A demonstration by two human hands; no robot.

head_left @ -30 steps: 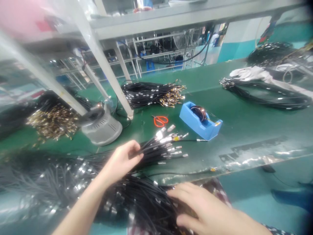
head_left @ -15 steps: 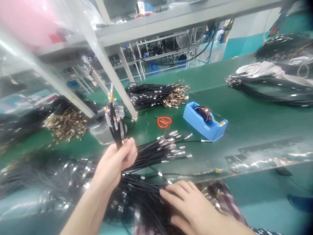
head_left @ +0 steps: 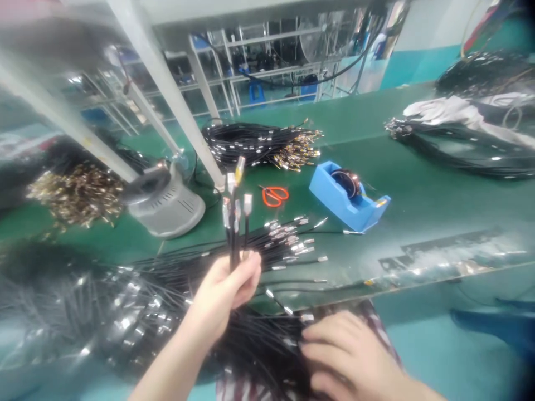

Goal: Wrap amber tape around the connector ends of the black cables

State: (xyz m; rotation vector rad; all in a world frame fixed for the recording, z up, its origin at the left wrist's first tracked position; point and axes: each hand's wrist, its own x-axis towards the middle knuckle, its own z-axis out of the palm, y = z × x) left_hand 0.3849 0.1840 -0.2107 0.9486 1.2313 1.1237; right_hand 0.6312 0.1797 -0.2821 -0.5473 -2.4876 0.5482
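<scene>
My left hand (head_left: 229, 287) is closed around a small bunch of black cables (head_left: 235, 231), whose silvery connector ends point upward. One of those ends has a yellow band. Close to the table's front edge, my right hand (head_left: 351, 348) lies with its fingers stretched and slightly apart against a thick bundle of black cables (head_left: 267, 345). Its fingertips touch the bundle near a silvery connector (head_left: 307, 317). Behind my left hand, more cables lie on the table with their metal ends (head_left: 288, 236) fanned to the right.
Orange-handled scissors (head_left: 273, 196) lie behind the cables, left of a blue tape dispenser (head_left: 346, 195). A grey device base (head_left: 167, 203) stands by a white post (head_left: 175, 100). Brass-ended cables (head_left: 79, 192) are at left, another bundle (head_left: 259, 145) behind, and coiled cables (head_left: 468, 153) at right.
My left hand has moved right with the cables it holds, showing more of the grey base. My right hand has shifted slightly right and down along the bundle. The camera view has tilted downward.
</scene>
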